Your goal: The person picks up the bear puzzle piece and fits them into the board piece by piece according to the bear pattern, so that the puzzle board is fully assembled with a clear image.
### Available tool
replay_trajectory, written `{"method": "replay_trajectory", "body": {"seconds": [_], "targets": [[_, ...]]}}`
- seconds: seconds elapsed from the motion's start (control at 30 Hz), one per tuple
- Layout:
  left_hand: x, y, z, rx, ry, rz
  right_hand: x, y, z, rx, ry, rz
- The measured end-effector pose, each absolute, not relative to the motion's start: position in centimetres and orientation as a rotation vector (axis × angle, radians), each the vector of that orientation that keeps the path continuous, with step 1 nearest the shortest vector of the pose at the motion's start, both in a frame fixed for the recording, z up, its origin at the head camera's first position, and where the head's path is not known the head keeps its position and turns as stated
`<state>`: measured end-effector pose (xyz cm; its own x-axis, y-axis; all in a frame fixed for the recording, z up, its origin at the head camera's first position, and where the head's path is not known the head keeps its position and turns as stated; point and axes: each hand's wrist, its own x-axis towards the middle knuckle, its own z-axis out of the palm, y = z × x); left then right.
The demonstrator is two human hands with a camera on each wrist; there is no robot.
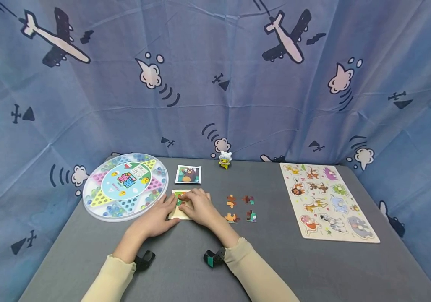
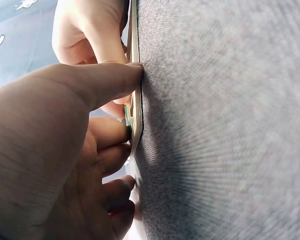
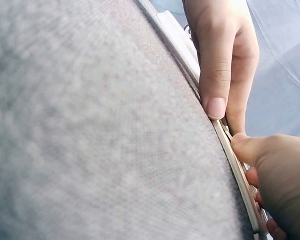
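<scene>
A small pale wooden puzzle board [image 1: 176,214] lies on the table, with green and red puzzle pieces [image 1: 179,196] in its upper part. My left hand [image 1: 154,218] holds the board at its left side, thumb at the near edge and fingers along the far part. Over the board's right side my right hand [image 1: 201,208] bends its fingers down and pinches a puzzle piece, mostly hidden under the fingers. In the left wrist view, a sliver of green shows at the board [image 2: 136,115] between both hands. Several loose brown and green jigsaw pieces [image 1: 231,201] lie right of the right hand.
Behind the board lies a bear picture card [image 1: 188,174]. A round marble game board [image 1: 98,176] stands close on the left. A small figurine [image 1: 224,159] is at the table's back edge, and an animal peg puzzle [image 1: 336,235] lies on the right. A patterned curtain [image 1: 200,84] hangs behind.
</scene>
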<state>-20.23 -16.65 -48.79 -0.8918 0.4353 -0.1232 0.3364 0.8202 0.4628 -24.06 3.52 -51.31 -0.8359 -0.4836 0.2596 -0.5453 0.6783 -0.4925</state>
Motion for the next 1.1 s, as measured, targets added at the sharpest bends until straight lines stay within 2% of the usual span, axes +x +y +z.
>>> {"method": "replay_trajectory", "body": {"seconds": [0.73,1.1], "targets": [[-20.28,-16.61,-48.76,0.6,2.783,0.629,-24.46,3.29,-51.69,0.856,-2.724,0.885],[-20.56,-17.18,-49.61,0.695,2.749,0.738,-24.42,3.47,-51.47,0.84,-2.758,0.889]]}}
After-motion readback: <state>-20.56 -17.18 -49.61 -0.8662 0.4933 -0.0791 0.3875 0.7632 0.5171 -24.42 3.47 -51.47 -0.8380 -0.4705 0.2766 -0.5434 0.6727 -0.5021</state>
